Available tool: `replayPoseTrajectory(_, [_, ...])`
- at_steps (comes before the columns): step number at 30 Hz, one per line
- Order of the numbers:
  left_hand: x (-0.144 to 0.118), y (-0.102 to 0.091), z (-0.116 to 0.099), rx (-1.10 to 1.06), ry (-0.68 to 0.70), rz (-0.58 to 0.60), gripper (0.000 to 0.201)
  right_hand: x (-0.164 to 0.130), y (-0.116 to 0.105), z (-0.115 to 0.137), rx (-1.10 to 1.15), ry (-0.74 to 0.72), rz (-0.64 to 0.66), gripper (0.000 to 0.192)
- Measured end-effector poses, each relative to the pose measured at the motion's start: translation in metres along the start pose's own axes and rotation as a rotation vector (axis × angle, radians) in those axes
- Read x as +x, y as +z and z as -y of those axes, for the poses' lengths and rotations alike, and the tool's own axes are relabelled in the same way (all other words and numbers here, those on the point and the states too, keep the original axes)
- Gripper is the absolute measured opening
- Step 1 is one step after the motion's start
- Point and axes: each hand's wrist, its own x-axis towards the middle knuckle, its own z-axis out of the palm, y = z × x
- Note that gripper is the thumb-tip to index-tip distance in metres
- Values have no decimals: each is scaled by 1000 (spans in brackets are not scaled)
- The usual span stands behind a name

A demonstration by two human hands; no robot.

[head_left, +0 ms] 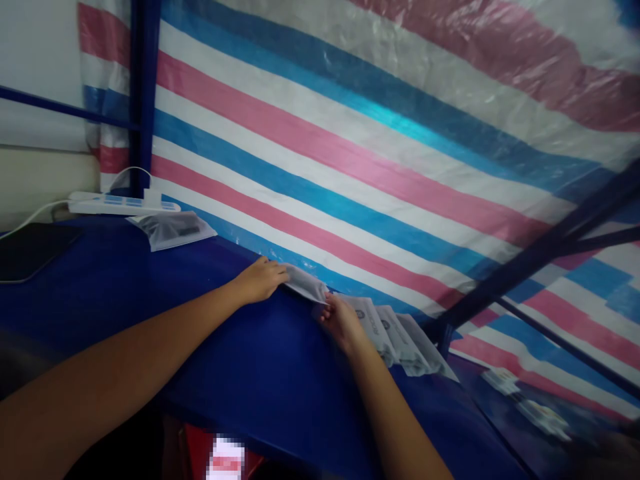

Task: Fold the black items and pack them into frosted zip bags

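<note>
The left hand (260,280) pinches one end of a small translucent packet (306,285) at the far edge of the blue bench (150,293); the right hand (340,321) grips its other end. Just right of it, more packets (400,337) lie fanned along that edge against the striped tarp (350,133). Toward the far left corner lie another bagged item (173,230), a power strip (117,203) and a dark phone (30,250).

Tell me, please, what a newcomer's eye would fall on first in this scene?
The pink, blue and white striped plastic tarp filling the background draws the eye first. Below it, on the blue table, the left hand and right hand both hold a small translucent plastic pouch, with a fanned row of similar pouches just right of them.
</note>
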Motion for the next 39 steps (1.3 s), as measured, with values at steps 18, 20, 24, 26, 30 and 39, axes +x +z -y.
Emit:
replayPoseTrajectory(18, [3,-8,-33,-137,22,23,22,-13,12,-10,-897,-518,207,49])
replayPoseTrajectory(20, [3,-8,-32,-158,73,10,23,-18,14,-8,-1198,-659,112,34])
replayPoseTrajectory(24, [5,-8,-32,-181,158,-34,27,-31,20,3,-1509,-858,-82,21])
replayPoseTrajectory(26, [5,-6,-32,-161,147,-31,26,-37,24,6,-1582,-930,-50,19])
replayPoseTrajectory(30, [3,1,-27,-106,35,39,22,-46,32,4,-1593,-852,136,19])
replayPoseTrajectory(39, [-7,17,-14,-238,-124,246,39,-45,41,-9,-1242,-778,297,17])
